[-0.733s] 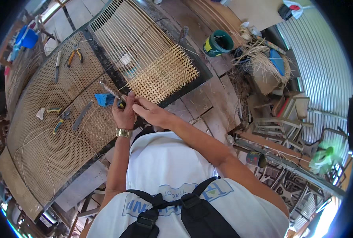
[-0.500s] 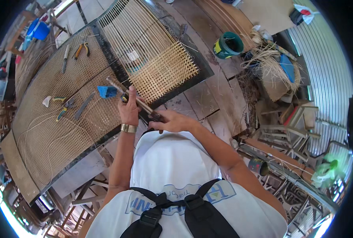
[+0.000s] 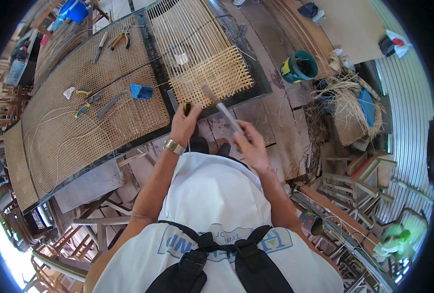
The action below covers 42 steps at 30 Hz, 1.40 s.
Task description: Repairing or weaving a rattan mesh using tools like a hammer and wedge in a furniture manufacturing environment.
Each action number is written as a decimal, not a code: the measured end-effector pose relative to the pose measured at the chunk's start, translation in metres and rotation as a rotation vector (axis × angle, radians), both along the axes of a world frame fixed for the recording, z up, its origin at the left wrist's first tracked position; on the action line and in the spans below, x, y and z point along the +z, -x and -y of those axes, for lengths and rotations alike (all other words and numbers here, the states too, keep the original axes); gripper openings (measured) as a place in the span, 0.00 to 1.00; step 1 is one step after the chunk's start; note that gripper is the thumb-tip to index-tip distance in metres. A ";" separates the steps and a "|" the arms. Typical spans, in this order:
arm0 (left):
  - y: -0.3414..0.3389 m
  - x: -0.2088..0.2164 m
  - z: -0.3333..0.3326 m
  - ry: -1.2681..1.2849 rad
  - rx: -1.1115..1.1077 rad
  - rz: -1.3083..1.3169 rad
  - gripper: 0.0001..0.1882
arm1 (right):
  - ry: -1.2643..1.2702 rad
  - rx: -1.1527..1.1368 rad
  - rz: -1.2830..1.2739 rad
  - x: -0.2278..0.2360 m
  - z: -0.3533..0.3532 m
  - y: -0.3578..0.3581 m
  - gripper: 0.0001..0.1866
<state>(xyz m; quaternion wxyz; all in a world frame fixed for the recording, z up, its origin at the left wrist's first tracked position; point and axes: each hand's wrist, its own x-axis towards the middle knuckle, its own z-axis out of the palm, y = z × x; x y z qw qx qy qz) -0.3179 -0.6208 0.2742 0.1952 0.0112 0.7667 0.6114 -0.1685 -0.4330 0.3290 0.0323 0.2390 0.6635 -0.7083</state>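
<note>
My left hand (image 3: 183,126) is closed round the black-and-yellow handle of what looks like a chisel (image 3: 173,100). Its flat grey blade points toward the edge of a half-woven cane panel (image 3: 212,73). My right hand (image 3: 252,146) grips one end of a long grey bar (image 3: 229,117). The bar's far end is brownish, smeared by motion, and appears over the panel's near right part. Woven strips fill the near section of the panel; farther away, bare parallel strands run across a dark frame (image 3: 161,80).
Left on the finished cane mesh (image 3: 75,127) lie a blue piece (image 3: 141,92), a dark curved blade (image 3: 112,104), pliers (image 3: 87,105), orange-handled pliers (image 3: 121,39) and a knife (image 3: 100,47). A green bucket (image 3: 299,67) stands right, near loose cane strips (image 3: 341,95).
My hands have moved apart. The bar, earlier slanting across beside my left hand, has swung right with my right hand. The chisel's blade now shows at the panel's edge.
</note>
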 end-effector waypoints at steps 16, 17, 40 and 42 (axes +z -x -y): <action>0.151 0.028 -0.018 -0.619 0.002 0.023 0.13 | 0.280 -0.536 -0.069 0.019 0.010 -0.022 0.17; 0.153 0.028 -0.027 -0.625 0.006 0.003 0.13 | 0.251 -0.411 -0.042 0.018 0.007 -0.022 0.17; 0.151 0.020 -0.121 -0.525 0.058 -0.293 0.11 | -0.122 -0.131 0.036 0.020 -0.042 -0.006 0.19; 0.151 0.018 -0.118 -0.533 0.061 -0.296 0.12 | -0.307 0.003 0.066 0.013 -0.046 0.001 0.20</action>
